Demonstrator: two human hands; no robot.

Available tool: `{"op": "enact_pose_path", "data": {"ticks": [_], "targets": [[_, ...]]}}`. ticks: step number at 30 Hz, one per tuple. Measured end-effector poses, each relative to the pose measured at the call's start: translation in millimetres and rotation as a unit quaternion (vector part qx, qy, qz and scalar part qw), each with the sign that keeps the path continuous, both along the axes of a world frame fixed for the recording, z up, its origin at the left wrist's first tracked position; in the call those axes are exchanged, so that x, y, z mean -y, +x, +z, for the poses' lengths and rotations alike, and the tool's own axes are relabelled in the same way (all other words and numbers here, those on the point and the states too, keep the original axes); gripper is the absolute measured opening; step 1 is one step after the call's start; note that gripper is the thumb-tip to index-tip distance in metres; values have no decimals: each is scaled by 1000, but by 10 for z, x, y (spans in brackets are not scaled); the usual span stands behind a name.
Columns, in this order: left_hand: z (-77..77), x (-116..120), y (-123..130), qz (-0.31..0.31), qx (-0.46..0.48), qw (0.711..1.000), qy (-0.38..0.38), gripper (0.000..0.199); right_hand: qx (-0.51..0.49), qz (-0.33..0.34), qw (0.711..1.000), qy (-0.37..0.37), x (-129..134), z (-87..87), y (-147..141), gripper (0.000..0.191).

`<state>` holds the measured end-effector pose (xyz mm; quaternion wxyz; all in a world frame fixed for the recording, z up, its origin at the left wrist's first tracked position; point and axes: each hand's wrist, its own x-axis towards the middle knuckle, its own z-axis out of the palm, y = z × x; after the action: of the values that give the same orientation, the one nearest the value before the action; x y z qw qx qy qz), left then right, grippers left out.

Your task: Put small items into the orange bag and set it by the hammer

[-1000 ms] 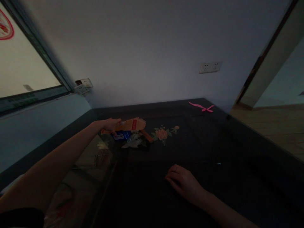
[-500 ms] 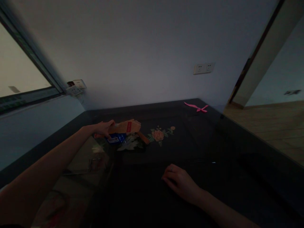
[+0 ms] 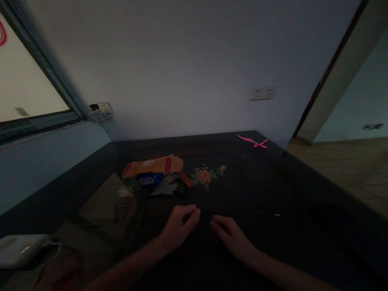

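Observation:
My left hand (image 3: 179, 226) is loosely curled above the dark tabletop (image 3: 273, 182), its fingertips together and nothing visible in them. Facing it, a small gap apart, my right hand (image 3: 232, 234) is curled the same way, with no object showing. Beyond my left hand lies a flat, tan paper-like wrapper (image 3: 145, 167) with red patches. A small blue packet (image 3: 148, 179) sits against its near side. Next to that are a pale, crumpled leaf-like piece (image 3: 166, 186) and a short orange-brown bar (image 3: 186, 180). Neither hand touches these things.
A pink ribbon (image 3: 257, 144) lies at the table's far right corner. A flower picture (image 3: 204, 176) marks the tabletop. A white device (image 3: 22, 248) with a cable is at the left edge. The wall (image 3: 182, 81) stands behind, with a socket (image 3: 262, 93).
My left hand has let go of the tan wrapper and come back towards me, beside my right hand. The wrapper lies on the table. My right hand has hardly moved.

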<state>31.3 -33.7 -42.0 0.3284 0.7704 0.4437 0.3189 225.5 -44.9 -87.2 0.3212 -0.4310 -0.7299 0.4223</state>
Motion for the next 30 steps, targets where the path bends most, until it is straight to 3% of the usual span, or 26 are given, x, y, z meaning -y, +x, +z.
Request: {"op": "enact_pose_path", "data": {"ticks": [3, 5, 9, 13, 21, 30], "targets": [[-454, 200, 202, -31, 83, 992, -90, 57, -41, -5, 999, -27, -33, -7, -82, 46], [-574, 217, 207, -72, 115, 985, -111, 62, -62, 16, 997, -44, -27, -16, -121, 53], [-544, 187, 113, -142, 150, 970, -131, 66, -87, 92, 987, -95, 17, -68, -152, 64], [-476, 184, 85, -191, 160, 950, -187, 70, -107, 125, 978, -125, 24, -128, -127, 69], [-518, 185, 70, -208, 137, 927, -279, 71, -113, 181, 968, -136, 12, -154, -87, 69], [-496, 191, 43, -215, 137, 920, -297, 67, -102, 195, 966, -133, 27, -123, -92, 68]]}}
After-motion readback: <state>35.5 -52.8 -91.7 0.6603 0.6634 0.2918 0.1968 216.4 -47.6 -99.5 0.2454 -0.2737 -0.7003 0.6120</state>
